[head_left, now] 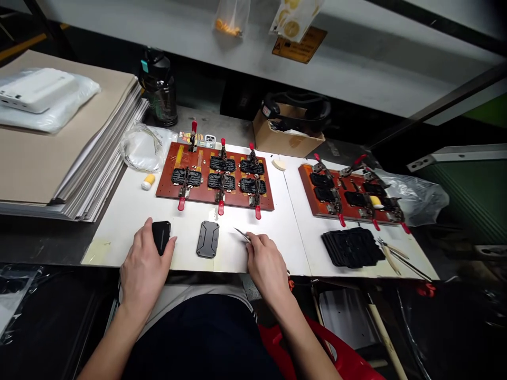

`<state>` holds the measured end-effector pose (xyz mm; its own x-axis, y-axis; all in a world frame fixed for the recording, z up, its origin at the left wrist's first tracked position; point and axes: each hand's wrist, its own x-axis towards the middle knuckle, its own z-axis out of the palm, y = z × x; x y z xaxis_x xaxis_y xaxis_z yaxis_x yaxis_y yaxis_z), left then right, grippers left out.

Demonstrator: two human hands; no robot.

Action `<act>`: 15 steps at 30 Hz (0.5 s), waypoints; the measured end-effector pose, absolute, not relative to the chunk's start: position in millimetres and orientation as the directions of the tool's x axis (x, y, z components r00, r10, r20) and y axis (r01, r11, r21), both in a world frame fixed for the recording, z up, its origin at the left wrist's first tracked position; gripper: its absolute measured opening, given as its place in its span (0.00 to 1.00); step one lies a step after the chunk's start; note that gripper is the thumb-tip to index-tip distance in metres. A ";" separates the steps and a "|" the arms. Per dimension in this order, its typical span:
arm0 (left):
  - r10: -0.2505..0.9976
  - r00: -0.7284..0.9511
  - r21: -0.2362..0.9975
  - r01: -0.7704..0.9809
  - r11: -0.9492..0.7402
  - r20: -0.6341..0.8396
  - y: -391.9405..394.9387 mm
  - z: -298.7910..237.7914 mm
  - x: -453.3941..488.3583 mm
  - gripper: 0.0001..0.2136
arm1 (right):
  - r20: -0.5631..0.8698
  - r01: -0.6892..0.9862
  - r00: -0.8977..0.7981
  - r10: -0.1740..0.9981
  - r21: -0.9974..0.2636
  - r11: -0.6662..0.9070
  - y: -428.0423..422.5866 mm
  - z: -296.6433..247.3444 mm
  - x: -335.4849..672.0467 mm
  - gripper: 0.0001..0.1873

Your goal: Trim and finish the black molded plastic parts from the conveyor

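My left hand [144, 264] rests on the white table near its front edge, its fingers curled round a small black plastic part [161, 235]. My right hand [266, 261] is closed on thin metal tweezers [241, 234] whose tip points left. Between the hands a grey rectangular cover plate [208, 239] lies flat on the table. Just beyond stands a red-brown clamp fixture [214, 179] holding several black parts under red-handled toggle clamps.
A second clamp fixture [350, 192] sits at the right, with a stack of black parts [350, 247] and spare tools [396, 256] in front of it. Cardboard sheets [67, 148] pile up at left. A cardboard box [287, 138] and a dark bottle [159, 87] stand behind.
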<state>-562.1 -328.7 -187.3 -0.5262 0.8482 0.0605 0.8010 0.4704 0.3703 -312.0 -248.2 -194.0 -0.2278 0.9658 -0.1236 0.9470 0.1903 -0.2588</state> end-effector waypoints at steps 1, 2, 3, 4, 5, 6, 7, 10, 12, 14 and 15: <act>0.860 -0.504 0.342 0.823 0.453 0.075 -327.0 -190.2 -559.9 0.31 | -0.109 0.952 -0.218 0.970 -0.241 0.187 -246.6 -198.0 -306.2 0.20; 0.870 -0.483 0.326 0.842 0.430 0.097 -326.1 -193.5 -556.7 0.32 | -0.089 0.949 -0.213 0.973 -0.257 0.184 -246.0 -199.8 -302.7 0.20; 0.879 -0.458 0.318 0.859 0.401 0.130 -325.6 -197.1 -553.0 0.32 | -0.064 0.935 -0.213 0.975 -0.301 0.185 -246.4 -198.9 -301.6 0.20; 0.890 -0.423 0.316 0.879 0.358 0.168 -325.3 -201.0 -548.9 0.32 | -0.032 0.912 -0.218 0.975 -0.362 0.191 -247.6 -194.7 -303.1 0.20; 0.907 -0.370 0.317 0.901 0.297 0.201 -324.7 -205.0 -544.6 0.32 | 0.002 0.879 -0.223 0.975 -0.431 0.202 -249.3 -187.5 -307.2 0.20; 0.930 -0.291 0.318 0.924 0.213 0.224 -323.4 -209.3 -540.2 0.30 | 0.033 0.836 -0.235 0.972 -0.503 0.219 -250.8 -177.8 -314.2 0.19; 0.955 -0.185 0.316 0.943 0.106 0.232 -321.4 -213.7 -535.8 0.29 | 0.057 0.783 -0.256 0.965 -0.573 0.241 -251.4 -166.8 -324.4 0.18; 0.971 0.123 0.299 0.937 -0.181 0.203 -311.0 -228.3 -523.8 0.23 | 0.089 0.594 -0.417 0.904 -0.727 0.345 -240.6 -138.4 -377.3 0.14; 0.966 0.173 0.277 0.935 -0.222 0.193 -304.7 -237.8 -517.7 0.19 | 0.099 0.517 -0.553 0.828 -0.738 0.433 -220.2 -132.7 -429.8 0.12; 0.968 0.141 0.259 0.946 -0.193 0.209 -303.1 -245.6 -513.2 0.15 | 0.054 0.530 -0.632 0.773 -0.698 0.482 -193.1 -138.2 -488.5 0.12; 0.967 0.127 0.251 0.951 -0.182 0.220 -304.4 -248.9 -511.3 0.14 | 0.023 0.534 -0.641 0.768 -0.705 0.466 -179.3 -143.2 -516.7 0.14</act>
